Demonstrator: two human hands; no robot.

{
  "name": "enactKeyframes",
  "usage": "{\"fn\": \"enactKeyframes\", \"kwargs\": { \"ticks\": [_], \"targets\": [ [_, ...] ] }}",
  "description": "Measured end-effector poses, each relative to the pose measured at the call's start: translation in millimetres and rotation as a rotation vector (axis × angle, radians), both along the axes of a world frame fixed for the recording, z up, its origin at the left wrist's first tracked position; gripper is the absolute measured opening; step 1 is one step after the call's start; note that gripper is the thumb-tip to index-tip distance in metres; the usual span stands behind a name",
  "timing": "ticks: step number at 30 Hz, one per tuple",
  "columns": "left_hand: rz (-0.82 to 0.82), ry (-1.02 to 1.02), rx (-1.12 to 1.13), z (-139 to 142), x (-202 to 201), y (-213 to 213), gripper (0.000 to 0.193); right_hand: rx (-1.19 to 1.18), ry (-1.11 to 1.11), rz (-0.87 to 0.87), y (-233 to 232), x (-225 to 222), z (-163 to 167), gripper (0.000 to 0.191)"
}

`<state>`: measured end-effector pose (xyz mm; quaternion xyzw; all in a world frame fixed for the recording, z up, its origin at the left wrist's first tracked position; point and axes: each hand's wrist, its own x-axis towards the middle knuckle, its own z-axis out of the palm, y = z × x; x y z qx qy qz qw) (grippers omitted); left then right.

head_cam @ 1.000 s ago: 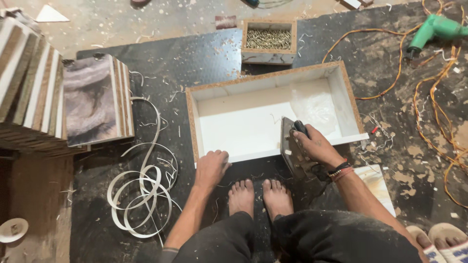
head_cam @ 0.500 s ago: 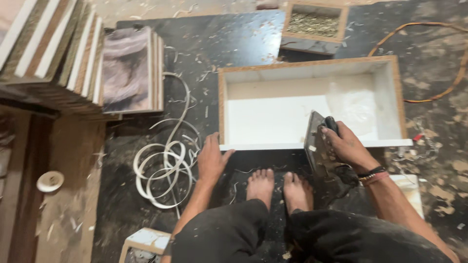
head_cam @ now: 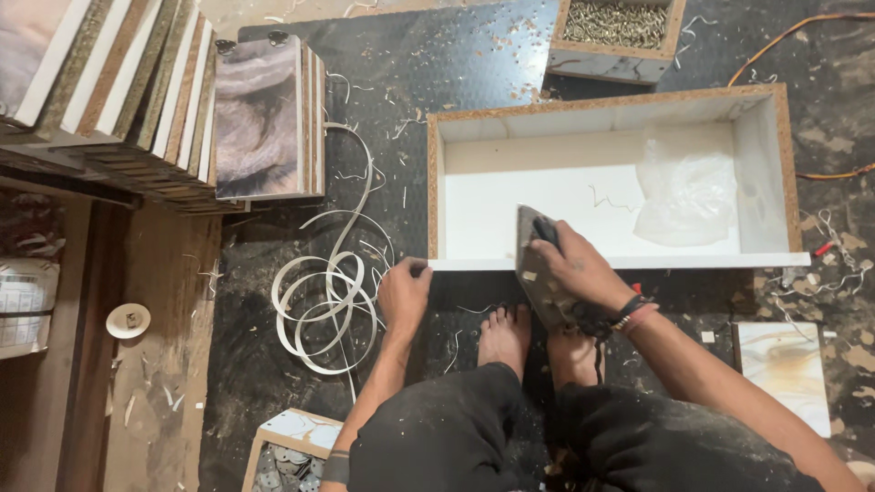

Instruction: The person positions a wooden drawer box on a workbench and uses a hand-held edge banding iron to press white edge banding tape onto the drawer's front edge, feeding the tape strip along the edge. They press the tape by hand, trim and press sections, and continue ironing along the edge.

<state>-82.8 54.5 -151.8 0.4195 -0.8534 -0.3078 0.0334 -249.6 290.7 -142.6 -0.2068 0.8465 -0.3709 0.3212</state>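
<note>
1. Right hand (head_cam: 572, 266) grips an iron (head_cam: 540, 264) — pressed on the near edge of a white box (head_cam: 437, 196) lying on the floor.
2. Left hand (head_cam: 404, 293) rests fingers-down at the box's near-left corner — beside coiled edge tape (head_cam: 319, 305).

The open box (head_cam: 592, 196) is showing a white inside, a white front edge and speckled brown chipboard rims, while the iron (head_cam: 540, 269) against it is looking dull grey with a black handle. The coiled edge strip (head_cam: 319, 305) is lying off-white on a black, dust-flecked floor (head_cam: 437, 64). The stacked panels (head_cam: 264, 118) are showing marbled grey-mauve faces and striped brown-and-white edges.
</note>
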Motion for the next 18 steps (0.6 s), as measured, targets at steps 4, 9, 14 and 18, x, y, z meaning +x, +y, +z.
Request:
{"fn": "enactKeyframes", "kwargs": {
  "ticks": [4,9,14,18],
  "targets": [
    [0.027,0.041,0.024,-0.4,0.3,3.7,0.026,-0.036,0.038,0.045,-4.0,3.3,-0.7,0.048],
    [0.082,0.074,0.043,-8.5,0.2,4.1,0.025,0.047,0.005,0.045,-6.0,3.5,3.4,0.05],
    [0.098,0.181,0.185,-14.5,-0.3,-1.0,0.023,0.015,0.02,0.044,-6.8,3.4,5.6,0.05],
    [0.116,0.176,0.32,-15.0,-0.6,-6.1,0.024,0.031,0.0,0.042,-6.7,3.7,4.8,0.05]
  ]
}}
